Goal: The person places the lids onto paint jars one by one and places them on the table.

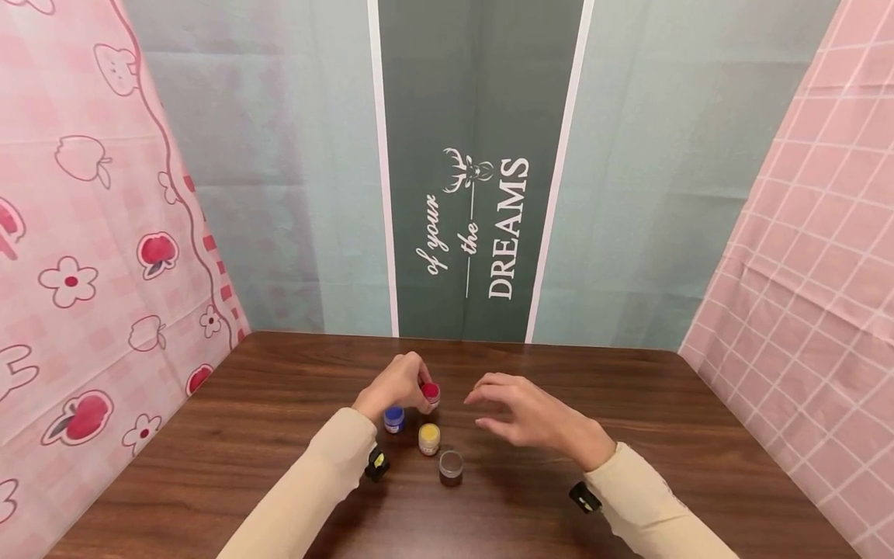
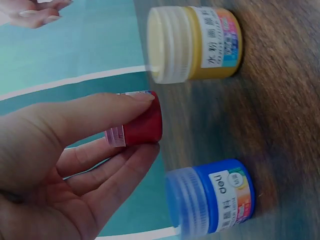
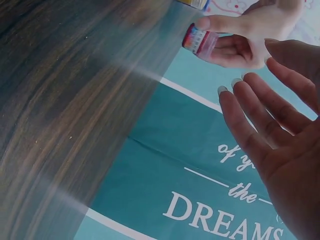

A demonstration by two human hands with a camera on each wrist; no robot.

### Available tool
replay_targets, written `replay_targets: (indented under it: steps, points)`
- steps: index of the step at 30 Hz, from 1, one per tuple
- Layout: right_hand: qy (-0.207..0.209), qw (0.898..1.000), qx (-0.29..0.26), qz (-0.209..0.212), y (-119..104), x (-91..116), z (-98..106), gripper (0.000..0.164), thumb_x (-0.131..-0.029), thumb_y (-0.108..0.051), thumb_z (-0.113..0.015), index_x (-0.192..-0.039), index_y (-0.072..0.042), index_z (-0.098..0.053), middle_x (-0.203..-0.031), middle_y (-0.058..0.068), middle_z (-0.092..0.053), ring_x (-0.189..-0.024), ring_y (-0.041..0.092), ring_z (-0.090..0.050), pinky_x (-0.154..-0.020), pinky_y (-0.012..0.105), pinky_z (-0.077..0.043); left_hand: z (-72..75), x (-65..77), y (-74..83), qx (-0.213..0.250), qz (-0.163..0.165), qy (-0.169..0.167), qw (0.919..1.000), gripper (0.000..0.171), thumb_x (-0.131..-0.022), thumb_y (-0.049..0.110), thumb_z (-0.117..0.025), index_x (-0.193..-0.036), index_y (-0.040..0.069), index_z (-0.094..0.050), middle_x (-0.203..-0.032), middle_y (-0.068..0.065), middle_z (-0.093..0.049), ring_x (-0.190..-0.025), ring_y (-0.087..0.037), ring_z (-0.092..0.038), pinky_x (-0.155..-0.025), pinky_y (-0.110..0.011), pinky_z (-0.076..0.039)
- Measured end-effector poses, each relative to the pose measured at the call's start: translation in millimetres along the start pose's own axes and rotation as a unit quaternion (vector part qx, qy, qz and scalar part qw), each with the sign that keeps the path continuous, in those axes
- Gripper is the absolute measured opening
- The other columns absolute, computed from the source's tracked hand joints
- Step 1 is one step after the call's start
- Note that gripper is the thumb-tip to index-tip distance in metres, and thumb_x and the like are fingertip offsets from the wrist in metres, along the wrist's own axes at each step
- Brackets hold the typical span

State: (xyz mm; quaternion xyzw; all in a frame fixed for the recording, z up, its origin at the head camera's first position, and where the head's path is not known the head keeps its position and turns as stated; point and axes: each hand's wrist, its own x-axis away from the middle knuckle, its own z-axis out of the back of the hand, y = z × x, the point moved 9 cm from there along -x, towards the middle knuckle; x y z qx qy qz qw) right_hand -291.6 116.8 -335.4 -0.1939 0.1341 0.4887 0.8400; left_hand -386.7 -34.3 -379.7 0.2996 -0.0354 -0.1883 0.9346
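Note:
Between thumb and fingers, my left hand (image 1: 398, 386) holds a small red paint jar (image 2: 145, 122) with a clear lid. In the left wrist view its base appears lifted off the table. Close by that hand stand a blue paint jar (image 1: 394, 420) and a yellow paint jar (image 1: 429, 439), both upright with lids on. Nearer the front is a jar with a clear lid and dark contents (image 1: 451, 468). My right hand (image 1: 527, 411) hovers to the right of the jars, fingers loosely bent and apart, with nothing in it.
The jars stand on a dark wooden table (image 1: 615, 404). Behind it hangs a green curtain (image 1: 482, 93) with white lettering. Pink patterned cloths hang at the left (image 1: 77, 194) and right (image 1: 824, 272). Each sleeve bears a small black device at the wrist.

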Motion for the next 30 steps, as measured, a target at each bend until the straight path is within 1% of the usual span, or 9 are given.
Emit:
replay_targets:
  steps: [5, 8, 11, 16, 21, 24, 27, 30]
  points:
    - [-0.012, 1.0, 0.002, -0.015, 3, 0, -2, 0.026, -0.09, -0.013, -0.079, -0.115, -0.014, -0.073, -0.111, -0.004, -0.07, -0.104, 0.011, -0.068, -0.093, 0.032, -0.059, -7.4, -6.4, -5.4, -0.02, 0.018, -0.006, 0.9996, 0.029, -0.067, 0.006, -0.095, -0.086, 0.002, -0.074, -0.084, -0.008, -0.072, -0.074, -0.017, -0.064, -0.07, -0.032, -0.061]
    - [-0.017, 1.0, 0.001, -0.016, 4, 1, -4, 0.025, -0.091, -0.013, -0.077, -0.116, -0.014, -0.073, -0.111, -0.001, -0.07, -0.104, 0.013, -0.069, -0.093, 0.033, -0.059, -12.0, -7.8, -7.8, -0.034, 0.026, -0.009, 0.999, 0.03, -0.066, 0.006, -0.095, -0.086, 0.001, -0.073, -0.084, -0.009, -0.072, -0.073, -0.017, -0.063, -0.07, -0.032, -0.061]
    - [-0.02, 1.0, -0.003, -0.018, 5, 2, -6, 0.025, -0.092, -0.013, -0.076, -0.116, -0.013, -0.072, -0.112, 0.002, -0.071, -0.104, 0.016, -0.07, -0.093, 0.034, -0.059, -17.3, -7.4, -10.3, -0.038, 0.032, -0.015, 0.9986, 0.03, -0.067, 0.005, -0.094, -0.087, 0.001, -0.072, -0.085, -0.01, -0.071, -0.073, -0.018, -0.062, -0.07, -0.033, -0.061]
    - [-0.025, 0.999, -0.005, -0.021, 5, 5, -9, 0.025, -0.092, -0.012, -0.075, -0.117, -0.013, -0.072, -0.112, 0.004, -0.071, -0.104, 0.018, -0.07, -0.093, 0.034, -0.059, -23.5, -6.6, -10.6, -0.038, 0.03, -0.015, 0.9987, 0.031, -0.066, 0.005, -0.094, -0.086, 0.0, -0.071, -0.085, -0.01, -0.07, -0.073, -0.018, -0.062, -0.069, -0.033, -0.06]
    - [-0.028, 0.999, -0.005, -0.023, 6, 6, -10, 0.024, -0.093, -0.012, -0.075, -0.117, -0.013, -0.072, -0.112, 0.004, -0.071, -0.104, 0.018, -0.07, -0.093, 0.034, -0.059, -25.6, -5.7, -9.6, -0.046, 0.033, -0.02, 0.9982, 0.032, -0.065, 0.005, -0.094, -0.087, 0.001, -0.071, -0.085, -0.009, -0.07, -0.074, -0.018, -0.061, -0.069, -0.033, -0.059]
    - [-0.029, 0.999, -0.006, -0.028, 7, 6, -8, 0.024, -0.093, -0.014, -0.075, -0.117, -0.013, -0.072, -0.112, 0.003, -0.071, -0.105, 0.018, -0.07, -0.094, 0.034, -0.059, -23.9, -3.5, -7.1, -0.049, 0.035, -0.032, 0.9977, 0.034, -0.067, 0.004, -0.093, -0.093, 0.001, -0.072, -0.088, -0.01, -0.071, -0.076, -0.019, -0.062, -0.072, -0.034, -0.06]
    - [-0.031, 0.999, -0.008, -0.036, 8, 5, -8, 0.024, -0.094, -0.015, -0.075, -0.117, -0.014, -0.072, -0.113, 0.002, -0.071, -0.106, 0.017, -0.07, -0.095, 0.034, -0.059, -18.7, 1.4, -4.9, -0.038, 0.04, -0.048, 0.9973, 0.04, -0.07, 0.004, -0.091, -0.105, 0.001, -0.071, -0.098, -0.012, -0.072, -0.085, -0.022, -0.066, -0.081, -0.04, -0.062]
    - [-0.03, 0.999, -0.009, -0.036, 8, 6, -8, 0.025, -0.093, -0.013, -0.075, -0.118, -0.014, -0.072, -0.113, 0.003, -0.071, -0.106, 0.017, -0.07, -0.095, 0.034, -0.058, -11.3, 8.3, -3.3, -0.019, 0.043, -0.052, 0.9976, 0.044, -0.075, 0.006, -0.088, -0.115, 0.001, -0.07, -0.109, -0.015, -0.073, -0.095, -0.026, -0.07, -0.09, -0.046, -0.061]
